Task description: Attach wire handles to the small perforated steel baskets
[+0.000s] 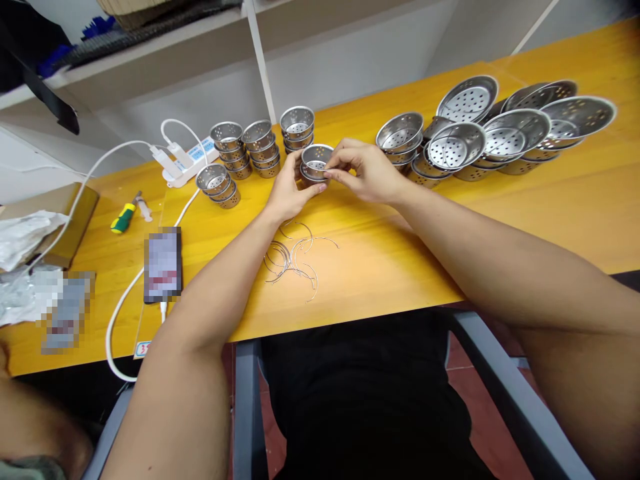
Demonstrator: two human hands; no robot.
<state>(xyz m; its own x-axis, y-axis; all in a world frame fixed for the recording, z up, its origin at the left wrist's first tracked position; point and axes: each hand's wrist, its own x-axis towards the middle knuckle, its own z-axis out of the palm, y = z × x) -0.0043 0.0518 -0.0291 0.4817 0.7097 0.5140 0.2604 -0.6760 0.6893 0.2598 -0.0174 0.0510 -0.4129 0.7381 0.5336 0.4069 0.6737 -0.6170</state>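
Note:
A small perforated steel cup (317, 160) stands at the front of the cup group, apparently stacked on another. My left hand (290, 190) is wrapped around its left side, with the thumb along the front. At its right rim, my right hand (367, 170) has thumb and fingertips pinched together. Whatever those fingertips hold is too small or hidden to make out. On the table just in front lie several thin curved metal wires (291, 257) in a loose tangle. Close behind my left hand rises a stack of similar perforated cups (297, 123).
More cup stacks (260, 137) stand at the back left by a power strip (190, 163). Wider perforated bowls (457, 147) are piled to the right. A phone (163, 265) on a white cable, a screwdriver (123, 217) and another person's arm (40, 427) are left.

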